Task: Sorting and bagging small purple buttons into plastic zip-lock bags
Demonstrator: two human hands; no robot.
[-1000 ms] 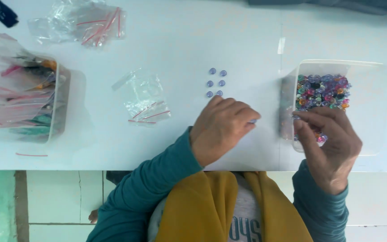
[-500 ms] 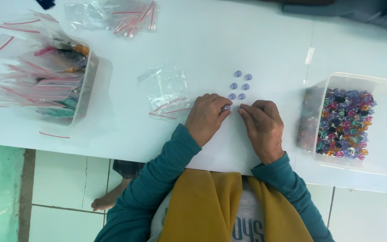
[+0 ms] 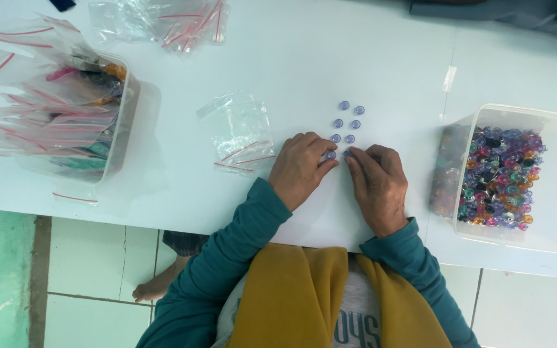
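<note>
Here, in the head view, both hands rest palm-down on the white table (image 3: pixel 381 58), fingertips meeting at the near end of a small double row of bluish-purple beads (image 3: pixel 347 124). The left hand (image 3: pixel 301 169) has its fingers curled, the tips pressing on or pinching the nearest bead of the left column; the right hand (image 3: pixel 377 187) does the same at the nearest bead of the right column. Whether either bead is truly pinched or only nudged flat I cannot tell, since the fingertips hide them.

The other six beads lie in neat pairs just beyond the fingers, close together but apart. A little pile of clear zip bags (image 3: pixel 240 132) with red strips lies just left of the left hand. A clear tub of mixed beads (image 3: pixel 504 177) stands well to the right, and a second tub stuffed with bags (image 3: pixel 66 116) well to the left.

Doing this well, to my mind, means sliding each bead lightly into line with its column, keeping the spacing even, and lifting the fingers straight up so the neighbours do not roll.
</note>
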